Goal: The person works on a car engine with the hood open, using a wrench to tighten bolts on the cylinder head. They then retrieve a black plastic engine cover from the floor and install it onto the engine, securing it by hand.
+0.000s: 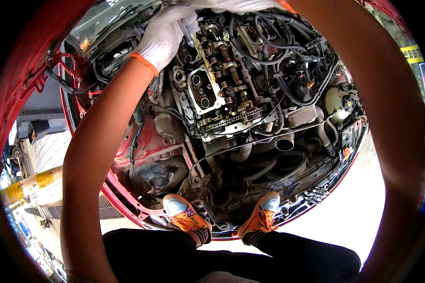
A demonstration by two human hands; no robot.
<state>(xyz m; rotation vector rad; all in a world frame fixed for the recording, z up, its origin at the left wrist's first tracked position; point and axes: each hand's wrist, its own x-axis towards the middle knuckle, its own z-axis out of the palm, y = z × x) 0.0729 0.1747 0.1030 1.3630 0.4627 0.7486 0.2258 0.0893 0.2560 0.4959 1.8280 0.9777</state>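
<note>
My left hand (pixel 167 37), in a white glove with an orange cuff, is curled at the top of the engine (pixel 236 85), around a greyish piece too unclear to name. My gloved right hand (pixel 231 5) reaches across at the top edge, close to the left; its fingers are hard to make out. Below them lie the exposed valve train (pixel 229 75), a white-edged gasket face (pixel 203 87) with round openings, and a timing chain (pixel 231 118).
The red car's bay holds hoses (pixel 293 99), a plastic reservoir (pixel 335 106) and an open pipe (pixel 283 144). My orange shoes (pixel 259 217) stand inside the bay's front. The red raised hood (pixel 23 94) is at left, with a yellow rail (pixel 30 184) outside.
</note>
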